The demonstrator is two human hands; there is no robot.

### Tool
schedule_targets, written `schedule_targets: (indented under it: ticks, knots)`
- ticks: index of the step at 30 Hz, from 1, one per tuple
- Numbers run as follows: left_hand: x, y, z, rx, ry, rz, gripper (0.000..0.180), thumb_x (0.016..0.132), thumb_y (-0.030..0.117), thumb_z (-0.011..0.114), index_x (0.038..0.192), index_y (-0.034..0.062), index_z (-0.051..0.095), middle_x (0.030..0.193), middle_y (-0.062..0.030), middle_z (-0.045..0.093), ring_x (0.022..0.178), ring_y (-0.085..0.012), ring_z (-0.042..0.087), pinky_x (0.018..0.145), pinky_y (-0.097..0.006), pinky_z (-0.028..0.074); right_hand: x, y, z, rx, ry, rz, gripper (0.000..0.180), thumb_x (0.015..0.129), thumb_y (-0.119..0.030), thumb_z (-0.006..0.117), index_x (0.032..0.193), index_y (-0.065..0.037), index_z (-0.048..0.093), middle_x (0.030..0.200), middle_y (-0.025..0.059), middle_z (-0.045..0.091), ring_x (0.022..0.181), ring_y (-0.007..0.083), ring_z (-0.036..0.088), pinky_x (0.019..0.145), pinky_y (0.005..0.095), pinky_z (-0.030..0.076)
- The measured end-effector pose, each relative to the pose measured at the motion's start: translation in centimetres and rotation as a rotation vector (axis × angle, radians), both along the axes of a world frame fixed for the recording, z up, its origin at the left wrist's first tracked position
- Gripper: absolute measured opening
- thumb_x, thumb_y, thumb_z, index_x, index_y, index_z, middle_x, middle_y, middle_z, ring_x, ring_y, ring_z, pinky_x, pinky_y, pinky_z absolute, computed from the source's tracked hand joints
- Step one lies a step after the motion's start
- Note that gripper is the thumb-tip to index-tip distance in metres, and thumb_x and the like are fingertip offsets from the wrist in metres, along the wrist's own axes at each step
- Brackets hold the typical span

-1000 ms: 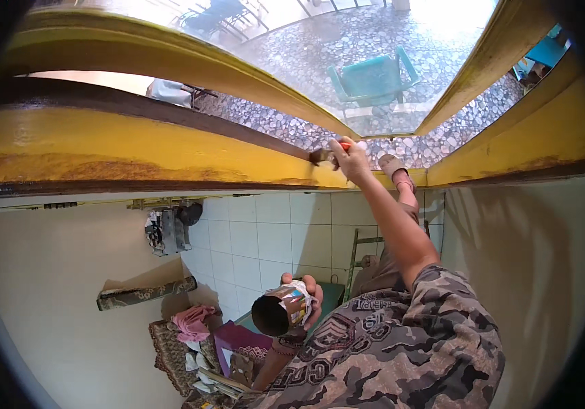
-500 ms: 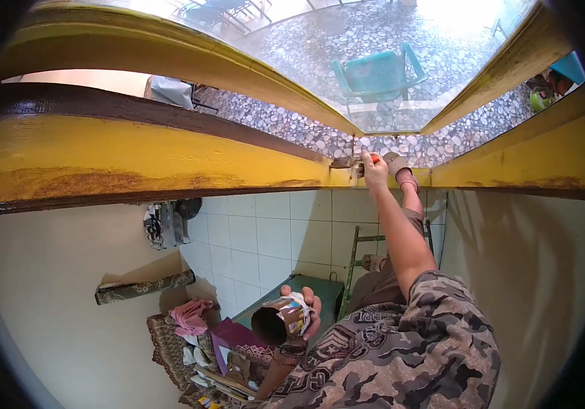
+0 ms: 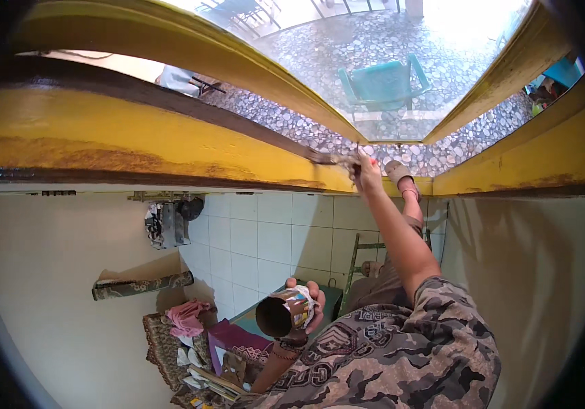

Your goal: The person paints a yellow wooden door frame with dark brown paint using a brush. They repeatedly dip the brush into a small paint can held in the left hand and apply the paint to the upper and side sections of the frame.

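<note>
- Seen from high up, a yellow window frame (image 3: 169, 136) curves across the view, with a pebbled terrace and a teal chair (image 3: 384, 83) visible through the opening beyond it.
- A person in a camouflage sleeve (image 3: 401, 347) stretches the right hand (image 3: 366, 176) far out to the frame's corner, fingers closed on a paintbrush (image 3: 337, 159) whose bristles lie against the dark brown strip along the top edge.
- That strip reads as fresh coating over the yellow, judging by where the brush rests.
- Nearer the body, the left hand (image 3: 309, 303) grips a small tin can (image 3: 284, 313), its dark mouth tilted toward the camera and kept close, apparently so the brush can be reloaded.
- Far below, white wall tiles (image 3: 265, 238) meet a cluttered floor with a patterned rug (image 3: 163, 347), pink cloth (image 3: 186, 317) and a green stool (image 3: 367, 255).
- Both feet appear to rest on a perch near the ledge, one sandal (image 3: 401, 176) just beside the brush hand.
</note>
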State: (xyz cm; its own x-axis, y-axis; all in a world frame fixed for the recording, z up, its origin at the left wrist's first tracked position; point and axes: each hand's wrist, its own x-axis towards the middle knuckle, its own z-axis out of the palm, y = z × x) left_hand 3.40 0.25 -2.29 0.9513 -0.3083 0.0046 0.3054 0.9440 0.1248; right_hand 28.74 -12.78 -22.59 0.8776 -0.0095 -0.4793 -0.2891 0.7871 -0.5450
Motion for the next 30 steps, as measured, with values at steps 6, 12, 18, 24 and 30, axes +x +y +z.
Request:
schedule_targets:
  ticks: [6,12,18,24,30]
  knots:
    - [-1.7,0.3,-1.0,0.033,0.026,0.084,0.040,0.091,0.026,0.054,0.127,0.0152,0.044,0.115,-0.0229,0.041,0.095,-0.0351,0.048,0.045,-0.032,0.052,-1.6,-0.6,-2.8,-0.637,-0.019,-0.031,0.027,0.089,-0.028,0.059,0.084,-0.002,0.059,0.059,0.0047,0.057,0.045,0.0109,0.052,0.039,0.0262,0.045]
    - [-3.5,-1.1,0.9,0.110,0.305,0.308,0.058,0.079,0.053,0.056,0.120,0.0129,0.048,0.113,-0.0234,0.046,0.094,-0.0355,0.049,0.045,-0.032,0.047,-2.5,0.4,14.1,-0.711,-0.304,0.068,0.025,0.090,-0.024,0.057,0.084,0.000,0.060,0.058,0.0018,0.054,0.047,0.0074,0.051,0.039,0.0253,0.041]
    - [-4.2,-0.2,1.4,0.065,0.220,0.393,0.062,0.078,0.059,0.050,0.118,0.0122,0.053,0.113,-0.0214,0.048,0.090,-0.0336,0.047,0.050,-0.029,0.046,-6.2,-5.0,26.4,-0.229,-0.362,-0.044,0.024,0.091,-0.029,0.053,0.082,-0.007,0.054,0.055,0.0055,0.052,0.035,0.0115,0.043,0.030,0.0250,0.031]
    - [-4.2,1.0,3.4,0.159,0.156,0.531,0.075,0.075,0.064,0.044,0.117,0.0020,0.050,0.109,-0.0200,0.052,0.092,-0.0336,0.051,0.052,-0.034,0.047,-10.0,-4.6,37.0,-0.150,-0.526,0.275,0.025,0.093,-0.027,0.051,0.084,-0.004,0.054,0.055,0.0096,0.056,0.032,0.0148,0.045,0.028,0.0266,0.034]
    - [-5.1,1.6,5.9,0.078,0.271,0.655,0.066,0.078,0.056,0.043,0.118,0.0041,0.052,0.104,-0.0162,0.061,0.090,-0.0331,0.059,0.060,-0.038,0.052,-13.8,-2.3,43.3,-0.327,-0.918,0.497,0.020,0.089,-0.022,0.060,0.086,-0.003,0.055,0.061,0.0068,0.056,0.037,0.0117,0.051,0.030,0.0219,0.035]
